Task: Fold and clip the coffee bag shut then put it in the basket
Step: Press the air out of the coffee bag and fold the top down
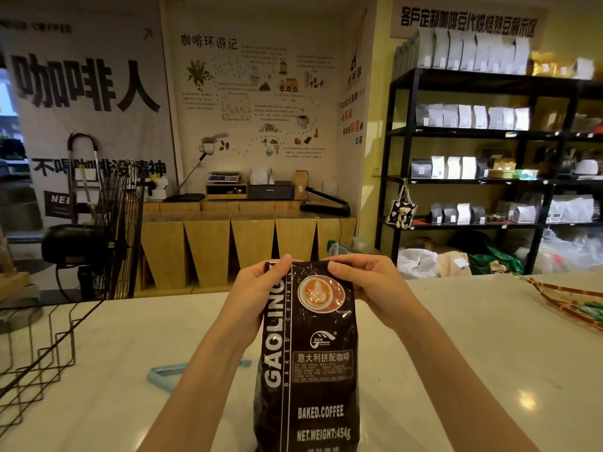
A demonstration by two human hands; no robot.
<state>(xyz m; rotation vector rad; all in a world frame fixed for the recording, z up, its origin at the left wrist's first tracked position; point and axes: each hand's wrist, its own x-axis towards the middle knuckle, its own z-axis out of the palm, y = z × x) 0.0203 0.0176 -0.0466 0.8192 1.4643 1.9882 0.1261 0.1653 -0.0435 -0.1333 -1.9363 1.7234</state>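
Here, bag: a dark brown glossy coffee bag [313,353], printed with "GAOLING" in white letters running up its left side, a round picture of a latte cup near the top, and "BAKED.COFFEE" and "NET.WEIGHT:454g" in white lower down
Bag place: standing on the white counter [473,370] at the middle of its near edge, its bottom cut off by the lower edge of the view
Bag axis: long axis upright, top end pointing up and slightly away from the person, printed face turned toward the camera
Bag top: flattened along the upper edge, where both hands pinch it
Left hand: the left hand [257,288] is closed on the bag's top left corner, thumb on the front face, fingers behind
Right hand: the right hand [365,282] is closed on the top right corner, thumb pressed on the front just above the cup picture, fingers curled over the top edge
Clip: a pale blue clip [163,375] lies flat on the counter left of the bag, partly hidden behind the left forearm, apart from the bag
Basket: a black wire basket [39,353] sits at the counter's left edge, well apart from the bag
Behind: dark shelves [483,132] with rows of pouches along the right wall
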